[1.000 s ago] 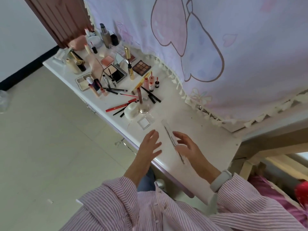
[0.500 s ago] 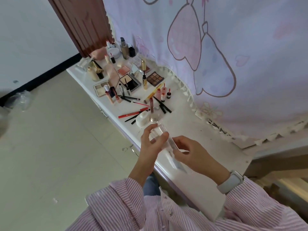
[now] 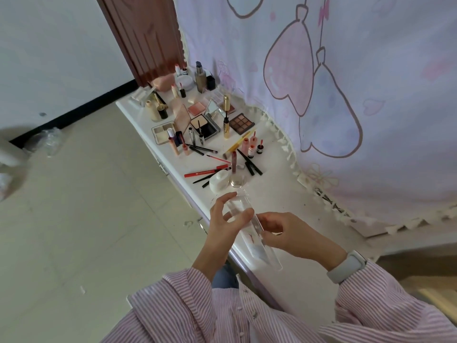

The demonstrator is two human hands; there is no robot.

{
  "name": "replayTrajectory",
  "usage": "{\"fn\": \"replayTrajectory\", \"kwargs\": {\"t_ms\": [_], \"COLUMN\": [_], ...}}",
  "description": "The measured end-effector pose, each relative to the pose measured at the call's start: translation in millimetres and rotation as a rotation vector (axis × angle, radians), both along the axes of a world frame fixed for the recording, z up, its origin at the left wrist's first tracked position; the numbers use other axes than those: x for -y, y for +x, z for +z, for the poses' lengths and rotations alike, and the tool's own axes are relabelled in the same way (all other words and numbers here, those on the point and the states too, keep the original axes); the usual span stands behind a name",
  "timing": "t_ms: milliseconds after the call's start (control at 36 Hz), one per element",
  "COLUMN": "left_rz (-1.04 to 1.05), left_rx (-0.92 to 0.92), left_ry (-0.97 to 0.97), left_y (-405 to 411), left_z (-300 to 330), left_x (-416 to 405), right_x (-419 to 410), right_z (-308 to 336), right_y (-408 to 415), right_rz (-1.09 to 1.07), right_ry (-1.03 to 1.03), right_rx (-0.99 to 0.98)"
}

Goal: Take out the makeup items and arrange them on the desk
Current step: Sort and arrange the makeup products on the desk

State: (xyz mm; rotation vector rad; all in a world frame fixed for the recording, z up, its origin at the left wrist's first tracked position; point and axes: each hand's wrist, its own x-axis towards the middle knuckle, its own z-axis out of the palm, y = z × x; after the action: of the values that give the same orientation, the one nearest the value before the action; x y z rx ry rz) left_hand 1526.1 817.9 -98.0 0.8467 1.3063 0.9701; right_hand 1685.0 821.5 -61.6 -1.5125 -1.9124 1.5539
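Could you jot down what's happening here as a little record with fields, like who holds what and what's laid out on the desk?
Held item: clear plastic case, tilted above the desk edge
Left hand: fingers curled round the case's upper end
Right hand: pinches the case's middle
Desk: white, beside a pink curtain
Laid out: brown eyeshadow palette, gold mascara tube, red pencil, white jar
Wrist: pale watch

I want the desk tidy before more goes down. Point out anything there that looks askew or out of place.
Nothing is spilled or broken. The pencils and liners by the white jar lie crossed at mixed angles, not in rows. The clear case, held by the left hand and right hand, juts past the desk edge.
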Motion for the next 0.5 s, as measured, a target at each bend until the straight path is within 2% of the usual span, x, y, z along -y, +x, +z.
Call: {"fn": "replayTrajectory", "kwargs": {"t_ms": [222,500], "left_rz": [0.013,0.02], "left_rx": [-0.009,0.171], "left_ry": [-0.008,-0.086], "left_y": [5.6,8.0], "left_z": [-9.4,-21.0], "left_x": [-1.6,0.9], "right_x": [6.0,1.4], "right_z": [-2.3,-10.5], "right_y": [-8.2,0.8], "right_rz": [-0.014,-0.019], "right_ry": [0.099,0.048], "right_rx": [0.151,0.255]}}
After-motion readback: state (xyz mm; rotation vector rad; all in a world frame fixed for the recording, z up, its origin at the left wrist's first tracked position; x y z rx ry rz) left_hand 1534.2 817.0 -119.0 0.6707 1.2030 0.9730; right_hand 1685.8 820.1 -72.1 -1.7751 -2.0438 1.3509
